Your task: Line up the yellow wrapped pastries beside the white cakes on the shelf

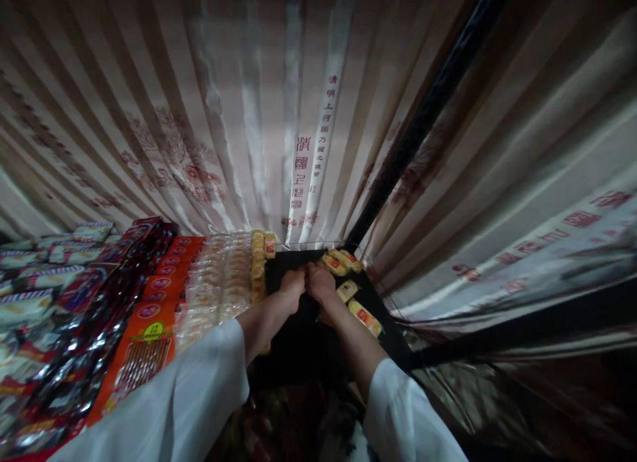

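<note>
My left hand (pixel 292 284) and my right hand (pixel 319 281) meet, knuckles up, over a dark shelf compartment (pixel 298 342). Both look closed into loose fists; what they hold, if anything, is hidden. White sleeves cover both forearms. Small yellow wrapped snack packs (pixel 365 317) lie loose on the dark surface right of my right hand. More of them (pixel 342 261) lie at the back. A stacked column of yellow packs (pixel 259 263) stands just left of my left hand.
Clear-wrapped pastries (pixel 219 283), orange boxes (pixel 149 329), dark glossy bags (pixel 99 329) and striped packets (pixel 30 283) fill the shelf to the left. Striped printed curtains (pixel 239 117) hang behind. A black pole (pixel 423 117) runs diagonally at right.
</note>
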A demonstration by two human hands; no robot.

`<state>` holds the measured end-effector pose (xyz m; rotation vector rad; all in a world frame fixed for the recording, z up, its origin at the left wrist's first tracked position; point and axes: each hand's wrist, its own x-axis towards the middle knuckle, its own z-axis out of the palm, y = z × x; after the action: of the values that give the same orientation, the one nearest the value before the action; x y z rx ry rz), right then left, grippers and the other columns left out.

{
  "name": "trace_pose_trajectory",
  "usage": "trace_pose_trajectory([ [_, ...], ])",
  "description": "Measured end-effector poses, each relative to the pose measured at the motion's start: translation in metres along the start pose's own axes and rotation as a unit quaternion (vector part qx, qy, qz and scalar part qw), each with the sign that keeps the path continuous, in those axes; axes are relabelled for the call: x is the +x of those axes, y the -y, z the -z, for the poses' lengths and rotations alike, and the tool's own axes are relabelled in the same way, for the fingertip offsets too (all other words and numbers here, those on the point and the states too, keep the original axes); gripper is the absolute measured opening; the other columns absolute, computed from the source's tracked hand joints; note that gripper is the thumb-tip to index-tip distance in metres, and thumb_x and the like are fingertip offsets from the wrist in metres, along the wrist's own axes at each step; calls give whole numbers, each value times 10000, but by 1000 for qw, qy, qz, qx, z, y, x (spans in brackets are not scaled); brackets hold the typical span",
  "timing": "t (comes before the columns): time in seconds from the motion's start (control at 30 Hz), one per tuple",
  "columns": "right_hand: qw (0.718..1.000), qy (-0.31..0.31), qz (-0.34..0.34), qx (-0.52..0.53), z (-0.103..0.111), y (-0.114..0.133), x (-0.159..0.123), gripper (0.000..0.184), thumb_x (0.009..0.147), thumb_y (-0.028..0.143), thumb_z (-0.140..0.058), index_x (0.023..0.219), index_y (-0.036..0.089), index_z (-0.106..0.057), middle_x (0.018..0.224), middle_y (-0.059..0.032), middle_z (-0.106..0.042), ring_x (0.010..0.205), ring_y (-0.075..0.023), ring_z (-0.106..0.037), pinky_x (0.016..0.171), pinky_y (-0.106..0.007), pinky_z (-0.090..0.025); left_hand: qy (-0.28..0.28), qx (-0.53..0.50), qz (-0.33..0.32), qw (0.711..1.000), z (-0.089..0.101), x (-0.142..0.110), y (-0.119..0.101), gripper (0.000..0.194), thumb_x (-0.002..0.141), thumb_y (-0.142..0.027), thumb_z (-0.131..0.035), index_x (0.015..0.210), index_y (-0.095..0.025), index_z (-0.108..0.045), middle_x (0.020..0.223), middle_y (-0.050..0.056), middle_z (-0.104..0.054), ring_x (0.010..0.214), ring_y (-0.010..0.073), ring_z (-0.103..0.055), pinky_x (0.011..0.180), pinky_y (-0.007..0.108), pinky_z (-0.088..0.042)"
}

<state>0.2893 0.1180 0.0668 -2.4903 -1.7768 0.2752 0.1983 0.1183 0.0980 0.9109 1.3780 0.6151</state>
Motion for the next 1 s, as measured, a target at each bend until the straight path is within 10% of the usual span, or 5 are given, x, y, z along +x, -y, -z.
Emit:
trace_pose_trajectory([
  [0.23, 975, -12, -85, 205, 1, 1, -5, 381, 801, 322, -565, 1121, 120, -522, 1016, -144, -657, 972, -244, -625, 801, -324, -456, -8, -3, 4, 1000, 13, -22, 0, 128, 809, -116, -472, 820, -146, -596, 851, 54, -635, 883, 147, -603, 616, 185, -493],
  [0.43, 796, -49, -189, 573, 14, -3, -15, 553, 781, 275, -574, 1283, 153, -377, 899, -52, -667, 789, -173, -661, 681, -257, -514, -6, 0, -5, 1000, 18, -45, 2, 118, 748, -96, -526, 844, -156, -560, 965, 77, -636, 928, 176, -598, 581, 196, -482],
  [0.63, 710, -46, -175, 680, 28, 5, -41, 77, 822, 248, -522, 897, 236, -507, 683, 24, -594, 647, -126, -630, 596, -247, -546, 0, -39, -41, 998, 13, -64, -5, 169, 750, -84, -542, 901, -160, -540, 1002, 70, -637, 855, 135, -625, 571, 168, -491],
  [1.0, 767, 25, -41, 639, 46, 6, -78, 146, 657, 258, -657, 757, 175, -591, 711, 16, -629, 659, -105, -593, 630, -201, -476, -96, -25, -121, 988, 34, -64, -21, 242, 734, -100, -591, 956, -193, -571, 927, 61, -666, 874, 162, -631, 670, 215, -477],
])
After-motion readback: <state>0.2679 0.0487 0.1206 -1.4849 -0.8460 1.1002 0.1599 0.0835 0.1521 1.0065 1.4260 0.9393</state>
